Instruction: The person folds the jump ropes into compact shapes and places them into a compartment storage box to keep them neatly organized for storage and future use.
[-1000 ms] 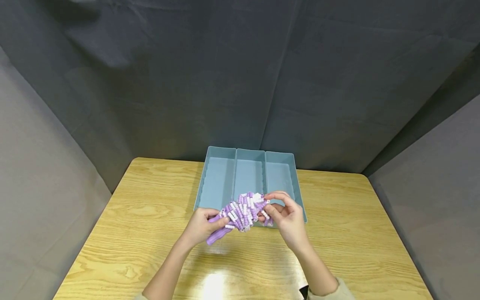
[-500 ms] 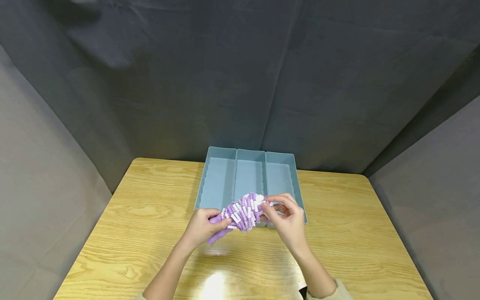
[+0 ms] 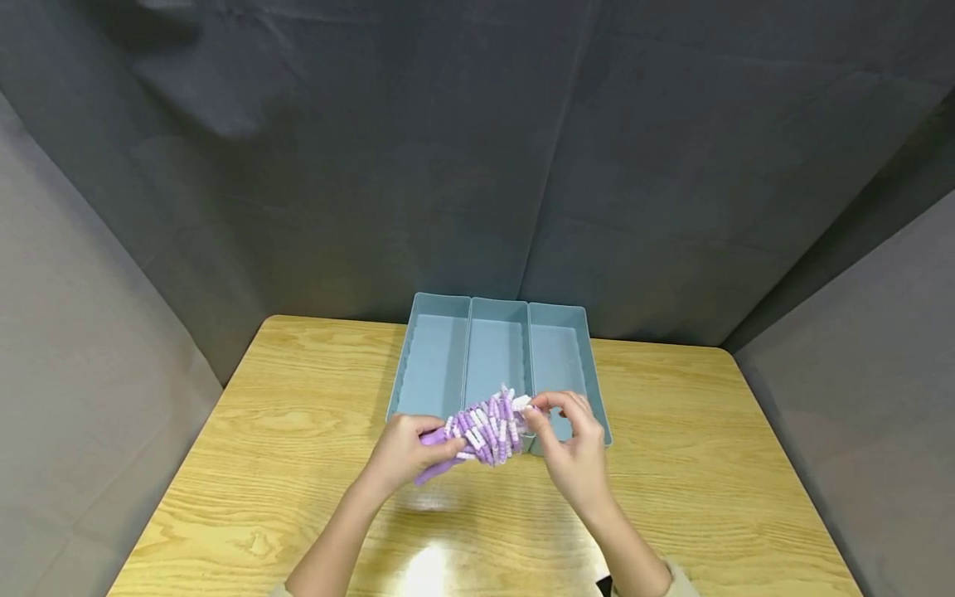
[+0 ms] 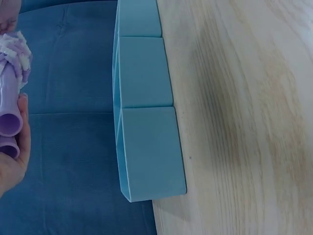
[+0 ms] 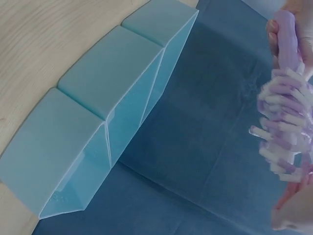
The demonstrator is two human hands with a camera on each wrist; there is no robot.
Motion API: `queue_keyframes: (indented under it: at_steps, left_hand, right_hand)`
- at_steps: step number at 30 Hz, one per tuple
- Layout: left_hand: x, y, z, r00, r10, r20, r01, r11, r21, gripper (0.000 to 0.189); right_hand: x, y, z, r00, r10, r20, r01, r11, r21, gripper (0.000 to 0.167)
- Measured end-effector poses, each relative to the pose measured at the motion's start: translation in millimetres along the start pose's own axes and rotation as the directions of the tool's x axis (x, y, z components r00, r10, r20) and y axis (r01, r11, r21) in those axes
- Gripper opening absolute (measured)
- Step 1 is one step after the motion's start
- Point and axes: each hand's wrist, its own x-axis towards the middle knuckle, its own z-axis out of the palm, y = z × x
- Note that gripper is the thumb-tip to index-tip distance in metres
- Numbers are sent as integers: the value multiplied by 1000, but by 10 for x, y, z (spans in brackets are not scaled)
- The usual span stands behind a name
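Observation:
A jump rope [image 3: 487,429] with purple and white beads is bundled up in the air above the front of the tray, between the two hands. My left hand [image 3: 409,454] grips its two purple handles side by side, thumb on top. Their hollow ends show in the left wrist view, the upper handle [image 4: 9,100] over the lower one. At the bundle's other end, my right hand [image 3: 576,458] pinches the beads between thumb and index finger. The right wrist view shows the beaded coil [image 5: 286,117] hanging between both hands, with one strand end sticking out sideways.
Behind the hands, a blue-grey tray [image 3: 433,356] with three long compartments stands on the wooden table [image 3: 686,464], near its back edge. Dark cloth [image 3: 373,166] hangs behind the table, and grey panels [image 3: 82,356] stand at both sides.
The right hand has shifted slightly down and to the right at the bundle's end, its fingertips now closer together. Loose strands there look more gathered. The left hand keeps its grip.

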Motion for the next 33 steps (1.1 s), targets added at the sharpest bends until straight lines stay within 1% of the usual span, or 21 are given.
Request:
queue_keyframes:
  at_steps: [2, 4, 7, 10, 14, 17, 20, 24, 28, 31, 33]
  left_hand:
    - [3, -8, 2, 1000, -4, 17, 3, 1000, 17, 19]
    - [2, -21, 6, 999, -7, 31, 6, 999, 34, 20]
    - [-1, -37, 11, 999, 5, 34, -7, 998, 65, 20]
    - [3, -46, 15, 999, 15, 43, -19, 995, 93, 22]
    - [11, -25, 0, 999, 22, 45, -27, 993, 117, 22]
    - [22, 6, -25, 998, 35, 46, -42, 988, 150, 23]
    - [34, 25, -44, 997, 56, 59, -66, 980, 190, 26]
    - [42, 47, -59, 994, 73, 78, -89, 969, 232, 27]
    - [41, 74, -79, 994, 75, 81, -93, 962, 257, 29]
    - [35, 74, -89, 993, 75, 90, -96, 960, 263, 32]
    - [30, 65, -95, 991, 81, 103, -106, 960, 261, 35]
  right_hand:
    - [-18, 78, 13, 1000, -23, -13, 24, 1000, 18, 18]
    - [-30, 114, 22, 999, -30, -12, 31, 997, 69, 18]
    - [-32, 120, 33, 999, -33, 5, 32, 986, 162, 16]
    - [-25, 101, 39, 999, -30, 19, 25, 975, 221, 17]
    - [1, 84, 40, 1000, -21, 10, 18, 973, 231, 15]
    - [24, 87, 37, 1000, -12, 1, 12, 970, 242, 11]
    - [39, 109, 32, 1000, -19, 1, 18, 966, 256, 7]
    - [56, 142, 23, 999, -34, 11, 30, 964, 263, 8]
    - [72, 159, 9, 997, -53, 49, 37, 957, 288, 7]
    - [92, 165, -6, 993, -67, 96, 36, 953, 301, 7]
    - [114, 161, -17, 989, -63, 131, 22, 954, 300, 8]
